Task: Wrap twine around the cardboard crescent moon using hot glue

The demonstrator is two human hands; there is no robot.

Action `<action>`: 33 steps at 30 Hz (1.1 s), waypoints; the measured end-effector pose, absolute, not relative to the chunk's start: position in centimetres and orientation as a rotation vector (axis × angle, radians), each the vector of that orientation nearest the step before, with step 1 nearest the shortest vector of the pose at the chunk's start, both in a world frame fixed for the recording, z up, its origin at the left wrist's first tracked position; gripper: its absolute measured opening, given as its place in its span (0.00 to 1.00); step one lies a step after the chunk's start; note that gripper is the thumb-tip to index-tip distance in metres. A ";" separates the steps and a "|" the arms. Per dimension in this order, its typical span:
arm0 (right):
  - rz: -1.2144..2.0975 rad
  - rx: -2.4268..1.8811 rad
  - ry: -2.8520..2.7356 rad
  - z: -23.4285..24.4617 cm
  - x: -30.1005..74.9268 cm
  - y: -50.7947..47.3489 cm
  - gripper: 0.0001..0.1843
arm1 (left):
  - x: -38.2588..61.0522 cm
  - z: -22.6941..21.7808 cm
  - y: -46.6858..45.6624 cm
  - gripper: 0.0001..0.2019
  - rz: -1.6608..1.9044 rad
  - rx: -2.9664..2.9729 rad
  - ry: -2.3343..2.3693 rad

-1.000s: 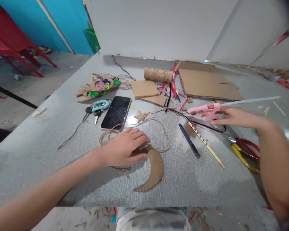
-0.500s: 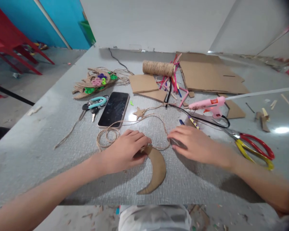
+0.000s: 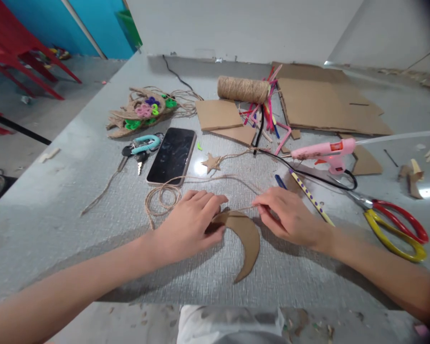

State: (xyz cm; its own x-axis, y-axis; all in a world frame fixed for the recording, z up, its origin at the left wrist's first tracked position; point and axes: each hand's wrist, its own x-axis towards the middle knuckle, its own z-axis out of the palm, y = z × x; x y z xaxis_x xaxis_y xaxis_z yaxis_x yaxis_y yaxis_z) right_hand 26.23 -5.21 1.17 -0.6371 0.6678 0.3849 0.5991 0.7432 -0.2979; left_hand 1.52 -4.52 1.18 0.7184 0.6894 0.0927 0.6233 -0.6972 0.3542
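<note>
My left hand [image 3: 197,220] is closed on the upper left tip of a cardboard crescent moon [image 3: 251,239], its fingers covering that end. Between thumb and fingertips my right hand [image 3: 290,212] pinches a strand of jute twine [image 3: 241,209], which runs across the top of the crescent toward my left hand. Loose coils of the same twine lie left of my left hand, partly over the edge of a phone [image 3: 172,155]. Beyond the hands lies a small cardboard star [image 3: 211,163] with twine attached to it.
At the right are a pink glue gun [image 3: 326,153], a spotted pencil [image 3: 310,196] and red-and-yellow scissors [image 3: 397,224]. Farther back lie a twine spool [image 3: 242,89], cardboard sheets [image 3: 329,100] and pipe cleaners [image 3: 270,112]. Keys [image 3: 140,157] and a flower-decorated piece [image 3: 143,110] are at the left.
My right hand now pinches the twine and draws it straighter over the crescent. The crescent has turned, its lower tip swinging to the right.
</note>
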 end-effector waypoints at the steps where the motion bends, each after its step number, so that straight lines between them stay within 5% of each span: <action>1: 0.186 -0.965 -2.464 1.0 26.2 -5.3 0.10 | 1.5 1.1 -4.6 0.13 0.318 2.627 1.033; 8: -0.040 -0.919 -2.510 0.4 26.1 -5.6 0.09 | 1.7 1.0 -4.7 0.10 0.342 2.683 1.021; 33: -0.003 -0.988 -2.502 -0.6 25.0 -6.2 0.08 | 1.8 1.0 -4.9 0.08 0.475 2.783 1.051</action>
